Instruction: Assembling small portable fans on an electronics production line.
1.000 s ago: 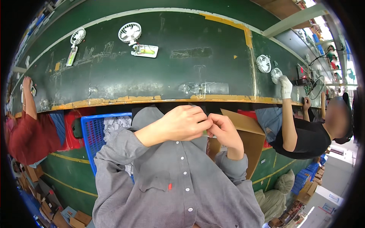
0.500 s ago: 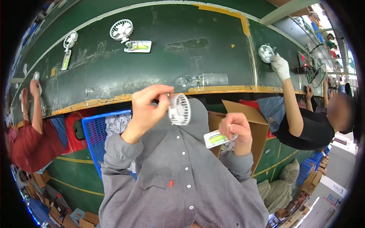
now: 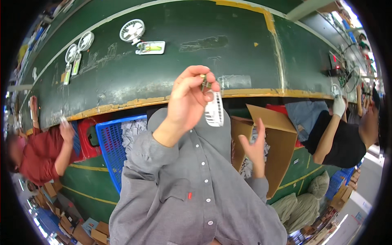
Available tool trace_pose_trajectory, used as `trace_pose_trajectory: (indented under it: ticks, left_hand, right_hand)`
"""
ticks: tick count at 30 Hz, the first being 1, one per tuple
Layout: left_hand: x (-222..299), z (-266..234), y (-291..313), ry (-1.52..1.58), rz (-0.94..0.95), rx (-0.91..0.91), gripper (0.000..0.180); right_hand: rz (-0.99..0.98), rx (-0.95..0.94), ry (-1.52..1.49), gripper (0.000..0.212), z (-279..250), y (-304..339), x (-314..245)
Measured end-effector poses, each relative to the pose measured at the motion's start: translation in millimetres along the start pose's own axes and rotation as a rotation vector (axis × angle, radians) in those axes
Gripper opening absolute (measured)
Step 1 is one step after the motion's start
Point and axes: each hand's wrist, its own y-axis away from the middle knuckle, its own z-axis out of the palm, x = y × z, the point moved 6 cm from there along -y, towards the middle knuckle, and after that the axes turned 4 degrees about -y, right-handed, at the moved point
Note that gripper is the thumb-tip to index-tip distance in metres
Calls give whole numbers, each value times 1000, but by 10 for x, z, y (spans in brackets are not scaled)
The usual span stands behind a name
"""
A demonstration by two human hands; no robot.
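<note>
- Fingers of the left hand are curled and pinched together at the tips, closed on the clip end of a small white fan.
- Fan position: it hangs just below and to the right of the pinching fingertips, seen nearly edge-on, with its round grille tilted downward. It is raised in front of the grey shirt, at the near edge of the green conveyor belt.
- Right hand: fingers spread and loosely open, gripping nothing. It sits lower and to the right of the fan, well apart from it, in front of an open cardboard box.
- Blue plastic crate: stands to the left of the shirt and contains pale small items.
- On the belt: another white fan lies beside a flat white packet.
- Other workers: one person in a red shirt at far left, one in a black shirt at far right.
</note>
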Motion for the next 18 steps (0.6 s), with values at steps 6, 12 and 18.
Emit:
trace_pose_trajectory:
  ticks: [6,12,18]
  left_hand:
    - [-347,435,-160,-92,-9,36,27]
    - [714,-17,-623,-1411,477,192,39]
    - [1537,-1283,-574,-2638,629,168,52]
  right_hand:
    - [-445,98,-335,57,388,-577,-1078]
    - [176,-29,-1390,47,300,-952,-785]
    - [182,-18,-1626,47,-57,-1305,-453]
